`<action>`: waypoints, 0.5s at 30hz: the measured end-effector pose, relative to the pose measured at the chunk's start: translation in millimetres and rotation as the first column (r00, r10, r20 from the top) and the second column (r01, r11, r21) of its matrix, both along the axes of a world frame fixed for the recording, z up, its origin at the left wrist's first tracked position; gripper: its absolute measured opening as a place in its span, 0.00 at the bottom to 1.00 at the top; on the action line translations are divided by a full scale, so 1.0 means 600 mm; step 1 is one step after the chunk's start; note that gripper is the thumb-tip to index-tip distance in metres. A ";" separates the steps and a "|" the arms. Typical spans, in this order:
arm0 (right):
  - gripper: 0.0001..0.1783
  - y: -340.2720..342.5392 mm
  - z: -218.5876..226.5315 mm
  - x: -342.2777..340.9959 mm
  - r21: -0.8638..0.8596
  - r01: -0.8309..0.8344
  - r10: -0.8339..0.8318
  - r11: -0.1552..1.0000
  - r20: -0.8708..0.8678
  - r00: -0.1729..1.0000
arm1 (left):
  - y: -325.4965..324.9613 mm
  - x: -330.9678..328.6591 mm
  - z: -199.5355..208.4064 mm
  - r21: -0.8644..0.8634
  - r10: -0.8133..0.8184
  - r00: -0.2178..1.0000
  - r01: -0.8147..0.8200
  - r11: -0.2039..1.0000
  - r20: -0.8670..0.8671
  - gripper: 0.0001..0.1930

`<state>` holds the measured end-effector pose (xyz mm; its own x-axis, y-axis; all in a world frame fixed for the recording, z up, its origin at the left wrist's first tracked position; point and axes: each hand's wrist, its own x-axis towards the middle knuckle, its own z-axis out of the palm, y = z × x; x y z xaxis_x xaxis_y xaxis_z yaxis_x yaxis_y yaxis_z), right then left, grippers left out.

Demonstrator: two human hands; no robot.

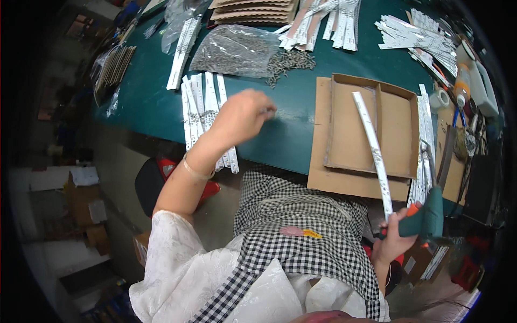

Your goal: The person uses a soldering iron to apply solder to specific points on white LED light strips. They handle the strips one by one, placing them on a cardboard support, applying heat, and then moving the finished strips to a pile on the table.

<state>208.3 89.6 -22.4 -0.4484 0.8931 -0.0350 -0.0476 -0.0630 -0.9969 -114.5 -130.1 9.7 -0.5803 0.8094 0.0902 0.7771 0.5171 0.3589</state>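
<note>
Above the table's near left part, my left hand point(245, 116) is closed in a pinch. Something small and dark shows at its fingertips, too blurred to name. Under and beside that forearm lie white printed strips point(192, 116) with small dark pieces across them. At the right, my right hand point(396, 242) is closed round a green pistol-shaped power tool point(425, 218) with an orange trigger. The same hand grips the lower end of a long white strip point(372, 148). This strip slants up over a shallow cardboard tray point(350, 124) with a divider.
A clear plastic bag point(231, 51) of small metal screws lies at the back, with loose screws point(291, 63) spilled beside it. More strips point(420, 35) are heaped at the far right. Corrugated cardboard point(253, 12) is stacked behind. Bottles point(463, 86) and hand tools line the right edge.
</note>
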 end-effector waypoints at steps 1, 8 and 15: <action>0.34 -0.006 -0.004 -0.004 -0.024 -0.034 0.033 0.999 -0.039 0.999 | 0.024 -0.029 -0.016 0.041 0.023 1.000 -0.023 0.999 -0.013 0.08; 0.34 -0.003 -0.086 0.031 0.127 -0.341 0.339 0.931 0.041 0.940 | 0.109 -0.106 -0.079 0.115 0.130 0.977 -0.111 0.987 -0.168 0.07; 0.33 0.021 -0.101 0.041 0.219 -0.418 0.413 0.882 0.068 0.908 | 0.113 -0.139 -0.117 0.155 0.076 0.993 -0.061 0.986 -0.094 0.03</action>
<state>233.2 102.2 -82.8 -0.7815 0.6099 0.1315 -0.0477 0.1517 -0.9873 -198.2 -62.4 -60.6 -0.6158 0.7408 0.2682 0.7773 0.5157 0.3603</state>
